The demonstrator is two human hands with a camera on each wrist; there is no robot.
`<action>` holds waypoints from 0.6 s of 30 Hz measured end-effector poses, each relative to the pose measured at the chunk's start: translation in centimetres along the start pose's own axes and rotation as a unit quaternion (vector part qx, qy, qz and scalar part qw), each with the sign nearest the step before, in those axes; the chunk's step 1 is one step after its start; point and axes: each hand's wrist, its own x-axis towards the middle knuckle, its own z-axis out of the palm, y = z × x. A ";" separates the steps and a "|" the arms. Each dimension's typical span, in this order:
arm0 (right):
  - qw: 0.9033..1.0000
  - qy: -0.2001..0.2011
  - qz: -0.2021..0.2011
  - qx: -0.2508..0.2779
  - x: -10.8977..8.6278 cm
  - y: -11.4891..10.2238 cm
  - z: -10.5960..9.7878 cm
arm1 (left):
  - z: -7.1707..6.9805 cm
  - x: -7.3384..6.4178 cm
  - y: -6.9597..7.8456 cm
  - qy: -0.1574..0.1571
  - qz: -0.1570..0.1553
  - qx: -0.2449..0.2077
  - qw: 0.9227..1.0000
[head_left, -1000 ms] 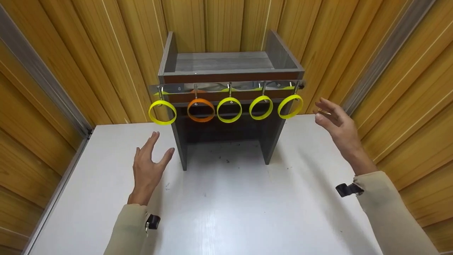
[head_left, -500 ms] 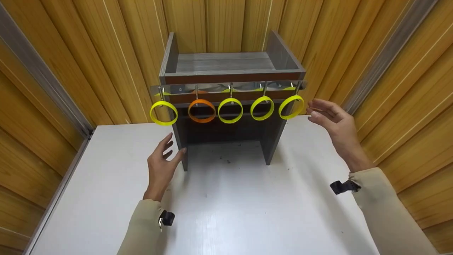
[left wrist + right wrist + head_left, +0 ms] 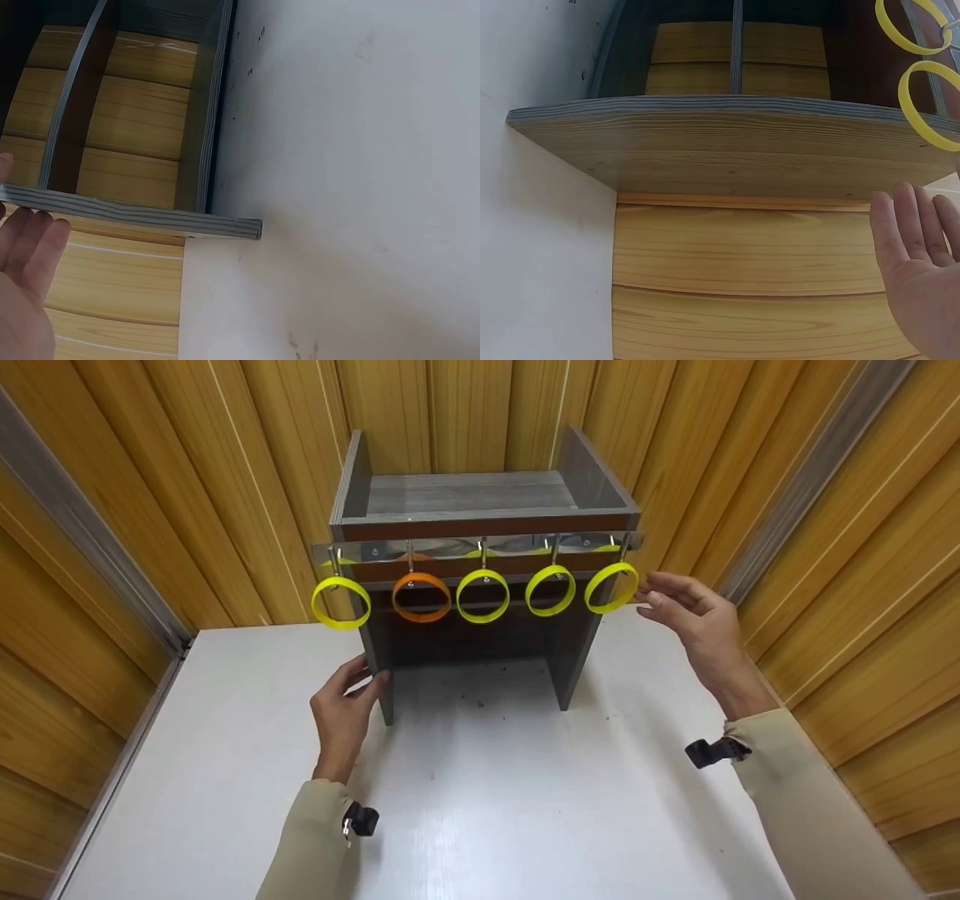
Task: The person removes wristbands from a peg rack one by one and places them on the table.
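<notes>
A grey wood-grain shelf unit (image 3: 480,495) stands on the white table in the head view. Along its front a clear strip (image 3: 450,547) with metal hooks carries several yellow rings (image 3: 340,627) and one orange ring (image 3: 421,618). My left hand (image 3: 346,716) grips the front edge of the left side panel (image 3: 135,215), thumb on the inner side and fingers on the outer side. At the right end, my right hand (image 3: 699,634) is raised beside the last yellow ring (image 3: 611,609). Its fingers (image 3: 911,217) are apart from the panel and relaxed, holding nothing.
Yellow wood-look panel walls (image 3: 465,412) enclose the white table (image 3: 480,810) at the back and sides. Dark specks (image 3: 481,704) lie on the table between the unit's legs. Each sleeve carries a black clip-like piece (image 3: 716,751) at the wrist.
My left hand has moved right to the unit's left side panel and closed on its edge. The right hand has drifted left toward the last yellow ring. The unit and rings stay in place.
</notes>
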 end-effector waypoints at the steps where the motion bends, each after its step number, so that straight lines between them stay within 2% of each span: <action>1: 1.000 0.000 0.000 0.002 0.0 0.0 0.0 | 0.0 0.0 0.0 0.004 -0.001 -0.002 1.000; 9: 1.000 -0.005 0.007 0.007 0.1 -0.1 0.5 | -0.1 0.4 -0.4 0.024 0.004 0.019 1.000; 18: 1.000 -0.009 -0.003 0.028 0.4 0.3 1.0 | -0.3 0.2 -0.4 0.037 0.033 0.030 0.998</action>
